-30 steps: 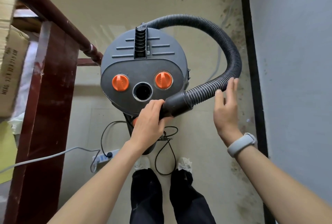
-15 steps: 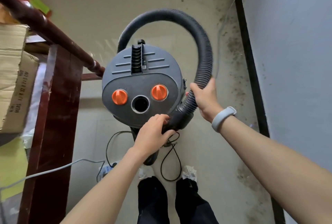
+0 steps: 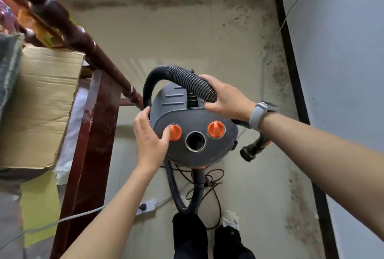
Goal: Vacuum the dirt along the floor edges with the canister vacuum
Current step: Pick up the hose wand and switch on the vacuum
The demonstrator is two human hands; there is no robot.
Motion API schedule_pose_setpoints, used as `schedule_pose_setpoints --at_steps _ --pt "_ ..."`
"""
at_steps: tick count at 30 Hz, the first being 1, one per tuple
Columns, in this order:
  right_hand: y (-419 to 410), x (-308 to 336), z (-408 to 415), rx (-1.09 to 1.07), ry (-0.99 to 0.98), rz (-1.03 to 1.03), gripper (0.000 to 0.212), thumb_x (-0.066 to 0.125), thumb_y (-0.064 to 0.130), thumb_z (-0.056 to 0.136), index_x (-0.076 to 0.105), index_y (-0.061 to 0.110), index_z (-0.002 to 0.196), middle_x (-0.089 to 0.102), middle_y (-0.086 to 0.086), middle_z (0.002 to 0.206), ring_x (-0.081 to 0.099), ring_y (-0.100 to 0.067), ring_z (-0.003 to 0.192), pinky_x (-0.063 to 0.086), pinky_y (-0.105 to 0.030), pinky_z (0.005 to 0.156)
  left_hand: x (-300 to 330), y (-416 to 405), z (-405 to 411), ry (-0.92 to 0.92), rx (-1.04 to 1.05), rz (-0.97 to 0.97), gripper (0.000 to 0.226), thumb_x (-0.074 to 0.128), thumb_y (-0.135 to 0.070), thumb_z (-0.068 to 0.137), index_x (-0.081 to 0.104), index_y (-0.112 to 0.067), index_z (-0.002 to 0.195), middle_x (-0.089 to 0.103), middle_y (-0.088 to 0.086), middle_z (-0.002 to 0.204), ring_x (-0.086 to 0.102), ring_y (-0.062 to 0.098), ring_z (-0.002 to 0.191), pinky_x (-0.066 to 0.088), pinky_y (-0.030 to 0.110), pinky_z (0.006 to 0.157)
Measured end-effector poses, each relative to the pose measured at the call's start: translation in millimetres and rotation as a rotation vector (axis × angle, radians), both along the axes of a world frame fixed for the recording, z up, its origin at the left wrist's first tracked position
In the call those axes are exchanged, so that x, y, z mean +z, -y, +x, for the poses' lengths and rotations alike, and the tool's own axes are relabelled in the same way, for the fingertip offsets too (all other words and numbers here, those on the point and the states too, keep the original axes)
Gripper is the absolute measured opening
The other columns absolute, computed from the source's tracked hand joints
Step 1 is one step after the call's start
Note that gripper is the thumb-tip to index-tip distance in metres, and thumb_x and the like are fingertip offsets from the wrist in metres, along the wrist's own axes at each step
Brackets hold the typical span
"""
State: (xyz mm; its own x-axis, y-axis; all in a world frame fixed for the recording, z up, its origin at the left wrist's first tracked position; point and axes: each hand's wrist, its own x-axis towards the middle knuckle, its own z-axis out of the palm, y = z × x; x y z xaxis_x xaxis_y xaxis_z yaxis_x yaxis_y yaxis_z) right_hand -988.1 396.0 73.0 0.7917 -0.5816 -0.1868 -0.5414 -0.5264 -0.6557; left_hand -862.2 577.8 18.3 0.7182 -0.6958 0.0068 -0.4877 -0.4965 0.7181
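Observation:
The grey canister vacuum [image 3: 195, 113] stands on the floor in front of me, with two orange knobs and an open round port [image 3: 195, 141] on its top. My left hand [image 3: 149, 140] holds its left side, thumb against the left orange knob [image 3: 175, 132]. My right hand [image 3: 226, 97] grips the black ribbed hose [image 3: 182, 77], which arcs from the left over the canister's top. The hose's cuff end [image 3: 252, 150] hangs free at the right, below my right wrist. Dark dirt [image 3: 277, 71] lies along the right wall's edge and the far edge [image 3: 145, 2].
A dark red wooden frame [image 3: 93, 134] and a cardboard box [image 3: 41, 103] stand close on the left. The black baseboard [image 3: 291, 51] and grey wall close the right. A power strip [image 3: 148, 205] and a black cord [image 3: 209, 181] lie by my feet [image 3: 230, 220].
My left hand let go of the hose cuff and moved to the canister's left side. My right hand carried the hose up over the canister's top; the cuff now hangs free.

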Motion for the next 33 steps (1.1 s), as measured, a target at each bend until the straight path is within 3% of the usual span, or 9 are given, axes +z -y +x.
schedule_pose_setpoints --at_steps 4,10,14,16,19,26,29,31,33 --pt "-15.3 11.3 19.9 0.054 -0.054 0.000 0.073 0.062 0.014 0.078 0.033 0.026 0.143 0.061 -0.008 0.117 0.058 -0.029 0.097 0.048 -0.042 0.083 21.6 6.2 49.5 0.117 -0.092 0.055 0.095 0.076 -0.011 0.076 0.015 -0.006 0.149 0.014 0.017 0.155 0.015 0.031 0.142 0.011 0.042 0.116" --pt "-51.2 22.0 21.3 0.221 -0.163 0.111 0.072 0.064 0.013 0.076 0.038 0.036 0.138 0.052 0.014 0.095 0.048 -0.003 0.066 0.038 -0.022 0.065 23.1 -3.4 101.7 0.213 -0.242 0.216 0.091 0.078 -0.019 0.073 0.027 -0.021 0.148 0.010 0.007 0.159 0.004 0.031 0.145 0.017 0.051 0.113" --pt "-71.1 20.4 1.0 0.207 -0.211 0.166 0.071 0.063 0.012 0.076 0.040 0.042 0.136 0.051 0.020 0.083 0.050 -0.005 0.070 0.041 -0.026 0.070 21.5 -20.9 115.2 0.226 -0.550 0.304 0.063 0.075 -0.049 0.067 0.060 -0.013 0.115 0.060 0.006 0.117 0.051 0.032 0.117 0.027 0.051 0.104" --pt "-80.2 17.9 -12.1 0.228 -0.232 0.160 0.071 0.063 0.012 0.080 0.037 0.040 0.140 0.054 0.024 0.095 0.053 -0.008 0.084 0.045 -0.027 0.080 26.2 -32.0 111.9 0.228 -0.642 0.303 0.067 0.070 -0.063 0.060 0.062 -0.014 0.104 0.059 0.001 0.095 0.058 0.027 0.090 0.040 0.038 0.087" --pt "-96.6 7.0 -41.6 0.167 -0.240 0.117 0.069 0.067 0.018 0.082 0.037 0.035 0.142 0.058 0.007 0.125 0.056 -0.019 0.109 0.046 -0.039 0.093 37.2 -53.3 85.6 0.198 -0.670 0.272 0.065 0.070 -0.068 0.057 0.066 -0.020 0.100 0.060 -0.006 0.091 0.062 0.019 0.081 0.046 0.029 0.070" --pt "-144.6 -35.2 -133.9 -0.147 -0.119 -0.060 0.048 0.078 0.010 0.072 0.062 0.014 0.117 0.063 -0.006 0.117 0.055 -0.030 0.112 0.041 -0.042 0.100 44.8 -105.3 -30.9 0.047 -0.599 0.309 0.063 0.051 -0.076 0.053 0.057 -0.025 0.090 0.065 -0.005 0.070 0.064 0.019 0.072 0.047 0.032 0.065" --pt "-171.6 -42.9 -169.0 -0.538 0.054 0.338 0.045 0.058 -0.003 0.074 0.060 0.008 0.118 0.052 -0.014 0.120 0.054 -0.023 0.106 0.041 -0.023 0.096 48.0 -126.9 -85.2 0.057 -0.611 0.350 0.049 0.068 -0.061 0.065 0.055 -0.024 0.095 0.065 -0.007 0.073 0.064 0.018 0.076 0.044 0.030 0.068" --pt "-186.8 -39.1 -184.4 -1.071 0.380 0.954 0.028 0.045 0.004 0.081 0.057 0.006 0.107 0.049 -0.014 0.112 0.052 -0.021 0.084 0.049 -0.030 0.075 49.6 -142.2 -115.3 0.084 -0.638 0.355 0.045 0.070 -0.055 0.067 0.053 -0.024 0.095 0.061 -0.010 0.071 0.063 0.017 0.075 0.045 0.029 0.069" --pt "-197.6 -48.5 -204.1 -1.362 0.461 1.313 0.016 0.042 0.017 0.095 0.052 0.005 0.095 0.050 -0.016 0.099 0.053 -0.025 0.076 0.050 -0.037 0.065 48.2 -156.3 -139.4 0.123 -0.693 0.352 0.044 0.069 -0.055 0.069 0.052 -0.024 0.095 0.057 -0.013 0.071 0.063 0.017 0.076 0.047 0.031 0.070"
